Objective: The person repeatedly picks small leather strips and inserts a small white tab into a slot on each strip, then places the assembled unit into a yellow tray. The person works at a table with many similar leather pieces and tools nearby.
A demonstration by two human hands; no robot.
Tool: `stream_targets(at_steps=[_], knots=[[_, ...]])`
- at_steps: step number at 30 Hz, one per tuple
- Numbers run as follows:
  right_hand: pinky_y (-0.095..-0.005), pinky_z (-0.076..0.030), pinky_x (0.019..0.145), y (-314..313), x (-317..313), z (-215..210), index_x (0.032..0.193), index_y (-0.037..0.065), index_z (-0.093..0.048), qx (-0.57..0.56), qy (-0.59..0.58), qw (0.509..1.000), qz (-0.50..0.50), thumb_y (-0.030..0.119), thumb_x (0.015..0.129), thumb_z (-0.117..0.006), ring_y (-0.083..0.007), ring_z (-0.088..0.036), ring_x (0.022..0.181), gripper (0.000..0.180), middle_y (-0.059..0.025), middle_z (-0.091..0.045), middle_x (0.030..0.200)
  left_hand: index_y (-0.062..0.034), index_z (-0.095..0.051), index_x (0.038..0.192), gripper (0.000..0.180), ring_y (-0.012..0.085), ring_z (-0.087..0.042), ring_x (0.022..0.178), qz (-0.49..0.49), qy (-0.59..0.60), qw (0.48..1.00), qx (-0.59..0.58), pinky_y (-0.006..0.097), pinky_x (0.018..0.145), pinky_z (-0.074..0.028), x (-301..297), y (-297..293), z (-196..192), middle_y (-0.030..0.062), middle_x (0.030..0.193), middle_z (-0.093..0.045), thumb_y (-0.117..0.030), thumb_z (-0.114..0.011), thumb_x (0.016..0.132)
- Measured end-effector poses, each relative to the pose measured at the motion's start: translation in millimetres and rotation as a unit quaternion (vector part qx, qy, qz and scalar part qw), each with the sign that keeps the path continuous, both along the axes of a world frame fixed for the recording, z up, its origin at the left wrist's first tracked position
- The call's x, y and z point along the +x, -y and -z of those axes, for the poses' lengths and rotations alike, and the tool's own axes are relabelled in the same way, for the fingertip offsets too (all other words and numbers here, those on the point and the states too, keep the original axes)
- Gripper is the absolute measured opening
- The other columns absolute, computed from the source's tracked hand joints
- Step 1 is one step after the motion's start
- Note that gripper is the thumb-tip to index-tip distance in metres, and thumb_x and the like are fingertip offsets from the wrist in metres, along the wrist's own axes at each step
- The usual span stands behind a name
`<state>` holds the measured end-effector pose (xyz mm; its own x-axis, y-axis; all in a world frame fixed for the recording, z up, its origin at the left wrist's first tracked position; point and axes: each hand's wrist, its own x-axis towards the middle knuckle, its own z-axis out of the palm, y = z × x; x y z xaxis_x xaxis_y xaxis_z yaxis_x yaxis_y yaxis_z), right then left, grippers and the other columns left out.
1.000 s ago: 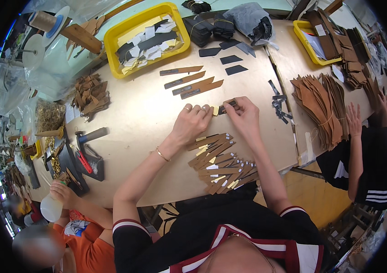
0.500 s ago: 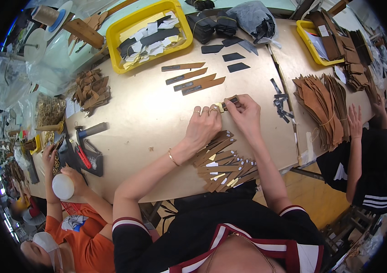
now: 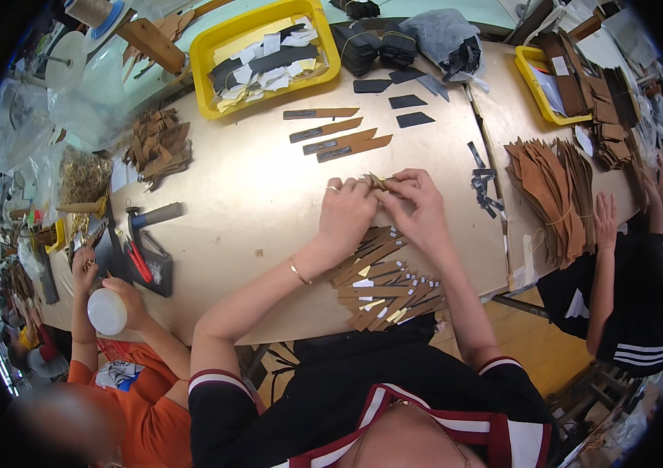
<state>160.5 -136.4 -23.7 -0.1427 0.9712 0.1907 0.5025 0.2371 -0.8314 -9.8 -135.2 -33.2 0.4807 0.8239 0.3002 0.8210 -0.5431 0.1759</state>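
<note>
Both hands meet over the middle of the table, fingertips nearly touching. Between them is a small strip with a yellowish face [image 3: 379,182], its full shape hidden by my fingers. My left hand [image 3: 345,214], wearing rings, pinches one side of it. The fingers of my right hand [image 3: 419,204] close on the other side. Just beyond lie several brown leather strips [image 3: 362,143] with slanted ends and dark pieces on them. Close to my body, under my wrists, is a fanned pile of brown strips [image 3: 382,292] with small white and yellow tags.
A yellow tray [image 3: 200,74] of scraps stands at the back, beside dark bundles [image 3: 359,51]. Black pieces [image 3: 415,120] and short black strips [image 3: 483,183] lie to the right, near leather stacks [image 3: 546,195]. At left is a hammer [image 3: 158,215]; co-workers sit on both sides.
The strip between my fingers has turned; a pointed yellowish part now shows instead of its dark length. My right fingers have shifted slightly, and the whole view has moved a little.
</note>
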Motion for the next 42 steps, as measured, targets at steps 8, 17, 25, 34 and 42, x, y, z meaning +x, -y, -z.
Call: stream_targets(at_steps=[8,17,25,34,42], knots=[[-0.0390,-0.047,0.087,12,-25,-3,0.106,-0.003,-0.070,0.096,0.282,0.955,-0.016,0.026,0.090,-0.071,-0.0285,-0.057,0.101,0.033,-0.0139,-0.057,0.113,-0.0093,-0.064,0.128,0.050,0.0204,-0.064,0.098,-0.137,0.350,0.914,-0.151,0.037,0.100,-0.038,-48,8,-8,0.0074,0.114,-0.065,-0.001,-0.063,0.078],[-0.0396,-0.039,0.092,-9,15,-12,0.109,0.009,-0.070,0.026,0.229,0.972,0.039,0.023,0.085,-0.075,-0.0231,-0.058,0.100,0.029,-0.0056,-0.062,0.104,-0.0090,-0.071,0.108,0.022,0.0213,-0.061,0.101,-0.189,0.206,0.959,-0.051,0.041,0.102,-0.035,-89,31,-15,0.0076,0.116,-0.064,-0.006,-0.066,0.087],[-0.0261,-0.050,0.068,-9,10,-24,0.103,0.002,-0.073,-0.209,-0.040,0.977,-0.015,0.010,0.085,-0.074,-0.0168,-0.064,0.074,0.020,-0.0096,-0.072,0.087,-0.0084,-0.072,0.106,0.019,0.0218,-0.061,0.099,-0.162,0.215,0.963,-0.022,0.042,0.100,-0.036,-86,16,-20,0.0070,0.112,-0.066,-0.007,-0.067,0.088],[-0.0524,-0.029,0.109,-43,4,-11,0.128,0.014,-0.065,0.050,0.269,0.961,0.048,0.035,0.096,-0.062,-0.0339,-0.040,0.134,0.038,-0.0176,-0.045,0.144,-0.0087,-0.071,0.103,0.020,0.0252,-0.060,0.100,-0.066,0.146,0.987,0.011,0.042,0.096,-0.040,-50,-35,-10,0.0081,0.108,-0.065,-0.019,-0.071,0.086],[-0.0590,-0.011,0.119,-41,16,3,0.139,0.013,-0.056,0.036,0.361,0.930,0.062,0.039,0.099,-0.055,-0.0412,-0.017,0.148,0.049,-0.0216,-0.023,0.159,-0.0092,-0.071,0.102,0.016,0.0246,-0.059,0.103,-0.053,0.040,0.997,0.042,0.043,0.099,-0.038,-30,-58,0,0.0067,0.104,-0.065,-0.017,-0.067,0.089]])
